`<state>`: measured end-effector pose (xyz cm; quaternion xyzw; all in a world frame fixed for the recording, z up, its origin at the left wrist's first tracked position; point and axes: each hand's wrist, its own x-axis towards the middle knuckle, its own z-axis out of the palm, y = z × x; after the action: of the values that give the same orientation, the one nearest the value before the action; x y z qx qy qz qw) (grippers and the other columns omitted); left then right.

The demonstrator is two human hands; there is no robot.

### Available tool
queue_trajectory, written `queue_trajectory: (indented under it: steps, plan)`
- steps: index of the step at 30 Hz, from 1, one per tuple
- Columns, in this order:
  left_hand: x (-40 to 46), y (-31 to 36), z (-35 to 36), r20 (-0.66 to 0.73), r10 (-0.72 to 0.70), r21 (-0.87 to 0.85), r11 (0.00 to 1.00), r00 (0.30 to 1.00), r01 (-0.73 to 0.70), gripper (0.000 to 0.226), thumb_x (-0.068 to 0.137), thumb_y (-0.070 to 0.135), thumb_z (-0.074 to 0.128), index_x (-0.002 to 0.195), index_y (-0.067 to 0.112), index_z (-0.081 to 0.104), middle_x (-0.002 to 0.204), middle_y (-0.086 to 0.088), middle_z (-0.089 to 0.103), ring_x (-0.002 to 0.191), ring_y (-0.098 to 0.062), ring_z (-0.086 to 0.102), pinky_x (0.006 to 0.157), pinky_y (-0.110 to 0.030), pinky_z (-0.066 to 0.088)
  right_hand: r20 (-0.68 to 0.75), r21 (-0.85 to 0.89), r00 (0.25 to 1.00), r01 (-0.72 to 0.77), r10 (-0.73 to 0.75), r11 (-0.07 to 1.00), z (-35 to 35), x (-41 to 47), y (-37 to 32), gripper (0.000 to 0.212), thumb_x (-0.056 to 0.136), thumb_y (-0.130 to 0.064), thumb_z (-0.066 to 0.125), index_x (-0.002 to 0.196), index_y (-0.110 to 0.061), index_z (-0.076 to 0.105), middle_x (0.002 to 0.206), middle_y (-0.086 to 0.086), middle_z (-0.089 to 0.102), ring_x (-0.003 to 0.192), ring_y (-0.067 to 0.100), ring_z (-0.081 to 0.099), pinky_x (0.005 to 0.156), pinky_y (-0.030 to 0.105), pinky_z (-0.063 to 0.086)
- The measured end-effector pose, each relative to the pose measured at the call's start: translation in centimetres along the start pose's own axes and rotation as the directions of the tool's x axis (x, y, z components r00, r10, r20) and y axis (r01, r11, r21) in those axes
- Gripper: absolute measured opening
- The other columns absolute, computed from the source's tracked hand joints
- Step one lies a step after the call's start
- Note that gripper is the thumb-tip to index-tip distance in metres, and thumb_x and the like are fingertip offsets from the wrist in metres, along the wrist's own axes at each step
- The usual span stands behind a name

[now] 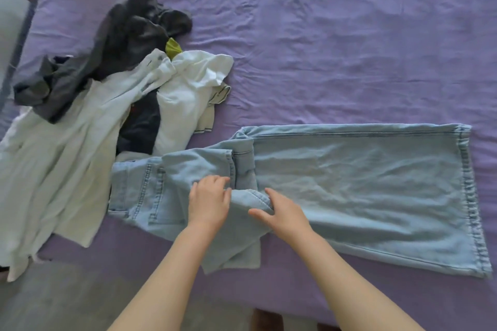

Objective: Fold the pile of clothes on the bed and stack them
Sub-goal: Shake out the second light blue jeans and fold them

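Two hands: both on the pale blue jeans (349,185), which lie lengthwise across the near side of the bed (349,35), waistband to the left, hems to the right.
Left hand (208,204): fingers curled down onto the denim near the crotch, pressing it; whether they actually pinch cloth I cannot tell.
Right hand (282,213): fingers tucked under a raised lip of denim, thumb spread on top, so it appears to be gripping that fold.
Slip risk: the bunched cloth between the hands is loose; if one hand lets go first, the fold may spring open or skew.
Crooked fold risk: a flap of denim hangs off toward the near bed edge, and the seat is rumpled, so folding over it now would likely lock in wrinkles.
Snag risk: the waistband touches the unfolded pile (113,94) of white, dark and grey garments at left; sweeping the jeans that way could drag those along.
Near edge: the jeans' lower side sits just beside the mattress edge, with grey floor (67,301) below; a tug toward the person could slide them off.
Open room: wide bare purple sheet beyond and to the right of the jeans, good for folding and for starting a stack.
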<state>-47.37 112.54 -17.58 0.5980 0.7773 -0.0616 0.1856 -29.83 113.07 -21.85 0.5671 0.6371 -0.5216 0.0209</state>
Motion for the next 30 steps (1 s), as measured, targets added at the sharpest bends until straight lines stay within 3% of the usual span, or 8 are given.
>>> queue_trajectory:
  steps: [3,7,10,13,19,24,26,30]
  plan:
    - [2.2,-2.2,-0.8,-0.107,0.015,0.034,0.999,0.994,-0.012,0.038,0.094,0.018,0.05,0.132,0.017,0.053,0.143,-0.006,0.044,0.138,-0.023,0.032,0.111,-0.04,0.022,-0.043,0.075,0.993,-0.107,0.11,0.991,0.3,0.5,-1.1,0.036,0.081,-0.051,0.063,0.094,-0.018,0.059,0.092,-0.002,0.064,0.089,0.02,0.058,0.073,0.035,0.044]
    - [7.1,-3.8,-2.4,0.067,0.0,0.155,0.988,0.998,-0.011,0.051,0.098,0.023,0.045,0.147,0.023,0.03,0.155,-0.001,0.025,0.145,-0.022,0.014,0.115,-0.045,0.014,-0.125,0.364,0.981,-0.092,0.146,0.927,-0.1,-1.0,-0.7,0.02,0.08,-0.029,0.069,0.082,-0.016,0.053,0.073,-0.008,0.055,0.069,0.011,0.048,0.057,0.02,0.034]
    - [9.2,-4.1,-2.9,0.149,0.038,0.263,0.962,0.988,-0.077,0.049,0.095,0.029,0.049,0.142,0.026,0.036,0.14,-0.002,0.048,0.134,-0.024,0.034,0.111,-0.043,0.022,-0.191,0.508,0.97,-0.03,0.147,0.861,-0.9,-2.6,-0.2,0.013,0.081,-0.016,0.069,0.081,-0.013,0.056,0.071,-0.006,0.055,0.065,0.008,0.045,0.058,0.02,0.035]
    - [10.0,-3.7,-3.8,0.142,0.129,0.27,0.949,0.981,-0.164,0.032,0.093,0.034,0.052,0.124,0.029,0.057,0.12,-0.003,0.06,0.116,-0.025,0.05,0.092,-0.034,0.037,-0.26,0.635,0.946,0.017,0.192,0.773,-2.1,-4.4,0.6,0.013,0.082,-0.006,0.068,0.084,-0.018,0.064,0.074,-0.005,0.062,0.064,0.003,0.051,0.06,0.015,0.04]
    - [10.7,2.5,-6.7,0.032,0.293,-0.3,0.915,0.955,-0.271,0.016,0.096,0.022,0.052,0.1,0.009,0.06,0.101,-0.008,0.062,0.095,-0.027,0.056,0.079,-0.036,0.041,-0.312,0.783,0.888,0.038,0.339,0.621,-4.5,-6.9,2.6,0.018,0.079,0.001,0.069,0.083,-0.017,0.069,0.066,-0.007,0.057,0.057,0.002,0.048,0.054,0.01,0.039]
    - [12.0,12.1,-8.7,0.083,0.383,-0.494,0.818,0.92,-0.295,0.013,0.092,0.031,0.06,0.086,0.022,0.053,0.074,0.012,0.051,0.068,-0.004,0.048,0.059,-0.014,0.034,-0.391,0.863,0.777,0.122,0.493,0.491,-7.8,-9.6,5.6,0.005,0.081,-0.021,0.071,0.084,-0.017,0.073,0.076,-0.007,0.067,0.073,0.008,0.058,0.075,0.025,0.047]
    - [12.0,16.1,-8.8,0.138,0.415,-0.554,0.785,0.899,-0.278,0.016,0.087,0.032,0.067,0.085,0.024,0.053,0.073,0.015,0.051,0.064,0.001,0.046,0.058,-0.014,0.036,-0.468,0.839,0.707,0.167,0.53,0.518,-9.6,-10.8,7.2,0.007,0.082,-0.02,0.071,0.082,-0.027,0.074,0.077,-0.012,0.071,0.073,0.001,0.061,0.073,0.016,0.048]
    - [11.9,24.0,-8.1,0.193,0.517,-0.595,0.738,0.834,-0.319,0.016,0.084,0.02,0.069,0.1,0.018,0.065,0.086,0.006,0.062,0.078,-0.01,0.056,0.071,-0.026,0.046,-0.588,0.76,0.588,0.167,0.555,0.629,-13.0,-12.5,11.6,0.01,0.084,-0.02,0.068,0.078,-0.028,0.07,0.073,-0.012,0.068,0.065,-0.005,0.056,0.063,0.004,0.042]
